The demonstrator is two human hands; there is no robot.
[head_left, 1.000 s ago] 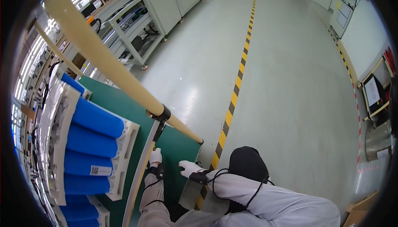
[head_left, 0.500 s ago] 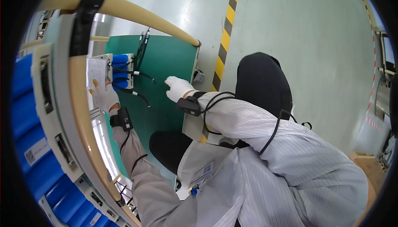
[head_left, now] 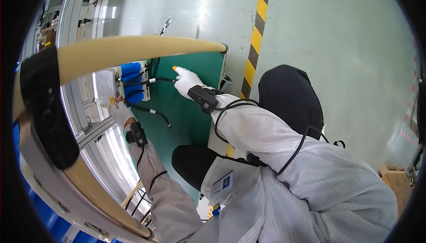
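My left hand (head_left: 121,112), in a white glove with yellow fingertips, rests at the near edge of a pale, flat-faced box (head_left: 104,86), its visible fingers extended and apart. Beside that box, a pack of blue cylindrical cells (head_left: 132,82) in white end frames lies on a green surface (head_left: 191,123). Black cables come out of the pack. One black cable (head_left: 162,79) with a white label runs straight to my gloved right hand (head_left: 187,83); its tip meets the fingers, which seem closed on it while the index finger points out. A second black cable (head_left: 160,115) lies loose nearer me.
A beige padded rail (head_left: 146,50) with black tape (head_left: 46,107) curves over the work area at left. More blue cells (head_left: 44,212) sit below it. Yellow-black floor tape (head_left: 254,52) passes on the right. A cardboard box (head_left: 396,183) stands far right.
My right hand has come to the upper cable's end, and that cable is now straighter. My left fingers have drawn back toward the box's near edge. The view has shifted, with the rail lower.
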